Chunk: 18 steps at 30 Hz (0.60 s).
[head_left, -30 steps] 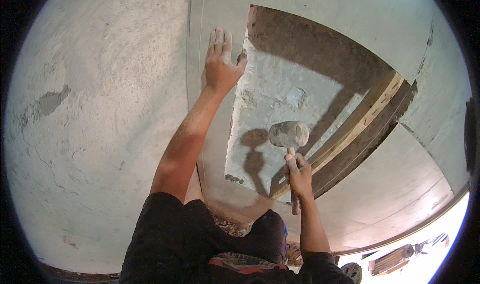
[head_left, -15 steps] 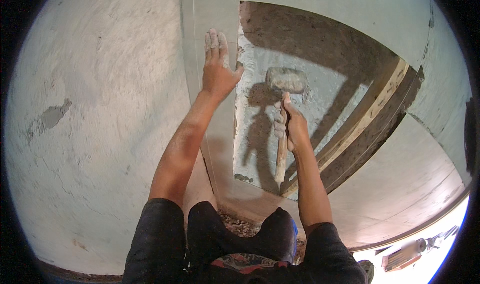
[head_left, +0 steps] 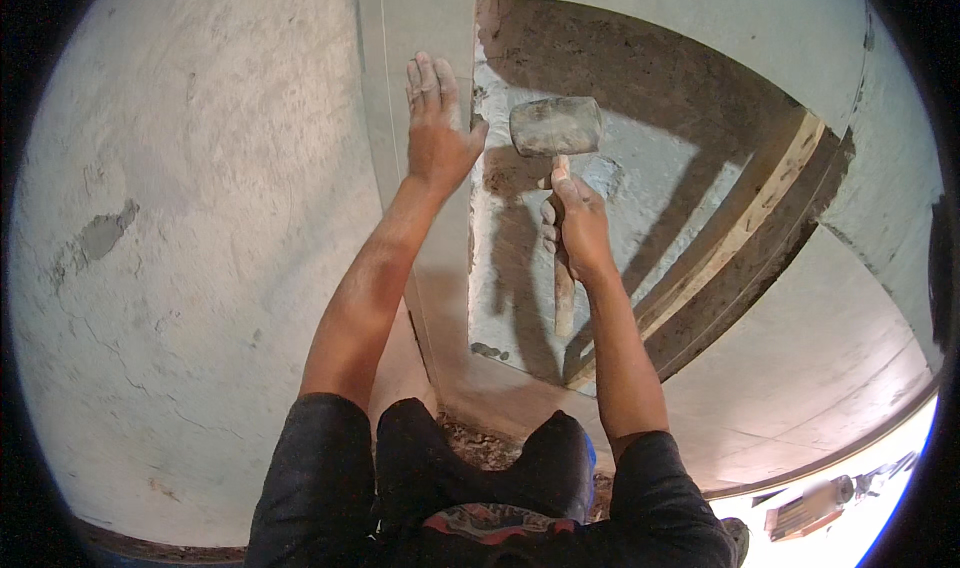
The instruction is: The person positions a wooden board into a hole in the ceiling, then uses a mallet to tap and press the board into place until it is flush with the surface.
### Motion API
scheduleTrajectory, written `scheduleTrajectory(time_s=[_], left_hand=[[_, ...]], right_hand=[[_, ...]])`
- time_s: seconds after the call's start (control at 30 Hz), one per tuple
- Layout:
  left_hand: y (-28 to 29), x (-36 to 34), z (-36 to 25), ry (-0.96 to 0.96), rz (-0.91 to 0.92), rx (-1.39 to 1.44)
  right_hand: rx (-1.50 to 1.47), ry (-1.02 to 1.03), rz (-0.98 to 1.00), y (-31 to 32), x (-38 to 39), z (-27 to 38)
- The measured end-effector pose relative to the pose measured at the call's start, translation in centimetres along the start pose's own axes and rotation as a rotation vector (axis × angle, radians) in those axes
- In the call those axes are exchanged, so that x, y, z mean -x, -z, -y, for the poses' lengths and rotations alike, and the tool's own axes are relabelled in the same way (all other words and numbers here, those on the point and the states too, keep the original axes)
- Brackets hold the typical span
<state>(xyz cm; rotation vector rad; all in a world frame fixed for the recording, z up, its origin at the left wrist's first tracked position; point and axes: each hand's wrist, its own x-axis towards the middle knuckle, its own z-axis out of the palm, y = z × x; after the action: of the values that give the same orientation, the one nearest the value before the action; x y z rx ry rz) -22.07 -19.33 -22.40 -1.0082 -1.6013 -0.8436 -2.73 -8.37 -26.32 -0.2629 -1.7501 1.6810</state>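
My right hand [head_left: 578, 218] is wrapped round the wooden handle of a mallet [head_left: 556, 126] with a thick, worn grey head. The mallet is held over a patch of wet grey mortar [head_left: 625, 183], its head near the tile to the left. My left hand [head_left: 438, 133] lies flat, fingers stretched out, on a light grey tile [head_left: 445, 238] beside the wall. Its thumb reaches over the tile's edge next to the mortar. Pale dust coats the fingers of both hands.
A rough plastered wall [head_left: 200, 218] rises on the left. A wooden batten [head_left: 735, 223] lies along the right side of the mortar, with bare dark ground [head_left: 640, 53] beyond it. Taut strings run along both sides. More tiles [head_left: 790, 338] lie at the right, with clutter in bright light.
The mallet and my right hand have moved slightly up and to the left, towards the tile under my left hand. My left hand stays on the tile.
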Motion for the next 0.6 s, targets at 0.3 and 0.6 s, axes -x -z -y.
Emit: scheduleTrajectory(time_s=[0.3,0.6], left_hand=[[-1.2,0.3,1.2,-0.115,-0.075,-0.033],[-2.1,0.2,1.4,-0.087,-0.102,0.035]], right_hand=[[0.684,0.632,-0.129,-1.2,0.2,7.1],[1.054,1.149,-0.102,-7.7,-3.6,13.6]])
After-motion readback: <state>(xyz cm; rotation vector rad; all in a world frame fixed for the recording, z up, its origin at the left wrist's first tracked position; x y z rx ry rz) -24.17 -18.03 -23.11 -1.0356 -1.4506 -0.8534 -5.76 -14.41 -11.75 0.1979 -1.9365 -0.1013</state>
